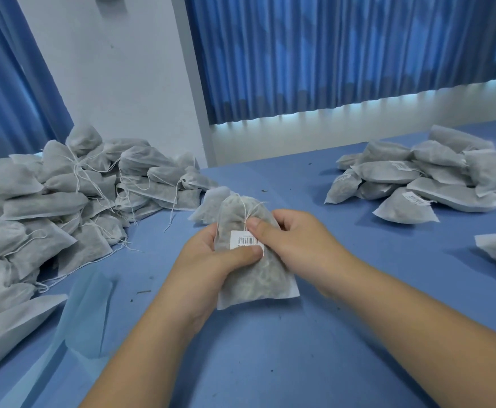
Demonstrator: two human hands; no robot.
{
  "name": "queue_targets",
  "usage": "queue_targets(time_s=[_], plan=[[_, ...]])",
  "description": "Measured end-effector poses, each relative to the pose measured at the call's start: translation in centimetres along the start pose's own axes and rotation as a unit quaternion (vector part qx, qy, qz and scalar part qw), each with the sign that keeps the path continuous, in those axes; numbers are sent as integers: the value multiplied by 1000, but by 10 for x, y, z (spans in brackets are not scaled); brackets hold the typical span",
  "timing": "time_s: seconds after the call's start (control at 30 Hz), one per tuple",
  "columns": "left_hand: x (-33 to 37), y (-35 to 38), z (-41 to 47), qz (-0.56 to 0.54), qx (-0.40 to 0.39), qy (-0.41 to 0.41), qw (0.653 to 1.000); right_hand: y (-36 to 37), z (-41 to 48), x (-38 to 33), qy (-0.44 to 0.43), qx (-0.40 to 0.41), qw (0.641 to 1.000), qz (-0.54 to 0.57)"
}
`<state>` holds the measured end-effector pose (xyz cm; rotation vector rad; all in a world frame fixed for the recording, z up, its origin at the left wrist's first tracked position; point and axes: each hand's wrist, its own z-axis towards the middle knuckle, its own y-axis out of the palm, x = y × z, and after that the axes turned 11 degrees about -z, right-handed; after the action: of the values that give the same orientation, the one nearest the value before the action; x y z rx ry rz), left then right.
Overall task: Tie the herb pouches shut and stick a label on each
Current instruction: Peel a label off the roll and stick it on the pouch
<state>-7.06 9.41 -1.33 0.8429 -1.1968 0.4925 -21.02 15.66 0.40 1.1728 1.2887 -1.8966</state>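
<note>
Both hands hold one pouch (252, 278) in the middle of the blue table (299, 348). The left hand (208, 260) wraps round the pouch's left side, and its thumb presses on the low edge of the white label (245, 240). The right hand (296, 234) curls round the right side, with its thumb at the top of the label, just under the knotted string (248, 210). Two thumbs on the label likely mean it is being rubbed flat so it sticks well. The fingers behind give the thumbs something firm to push against, because the pouch is soft and lumpy. The neck is already tied, so this pouch looks almost done. I cannot tell if its bottom edge rests on the table. The pile on the left (64, 201) has pouches with loose strings and no labels that I can see, so these are probably waiting their turn. The pile on the right (417, 178) is well apart, and some of its pouches show small white labels, so it is likely the finished heap. Keeping the two piles on different sides stops them getting mixed up. A thin see-through sheet (87, 313) lies near the left arm; I cannot tell what it is for. Next, the pouch probably needs to go to the right pile.
</note>
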Motion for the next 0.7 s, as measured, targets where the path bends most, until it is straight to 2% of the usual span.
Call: queue_targets(time_s=[0.2,0.3,0.47,0.6,0.67,0.7], plan=[[1,29,14,51,109,64,991,-15,-7,4,44,-107,990,84],[-2,54,28,38,133,72,988,-32,-16,11,48,-166,976,135],[-18,110,54,24,88,37,995,-72,-13,29,111,-60,964,236],[-28,148,66,-42,66,-5,997,-115,-2,46,137,51,945,293],[-30,160,68,-72,48,-9,996,-144,8,49,105,134,917,361],[-31,164,68,-87,45,-10,995,-159,14,49,82,176,889,415]])
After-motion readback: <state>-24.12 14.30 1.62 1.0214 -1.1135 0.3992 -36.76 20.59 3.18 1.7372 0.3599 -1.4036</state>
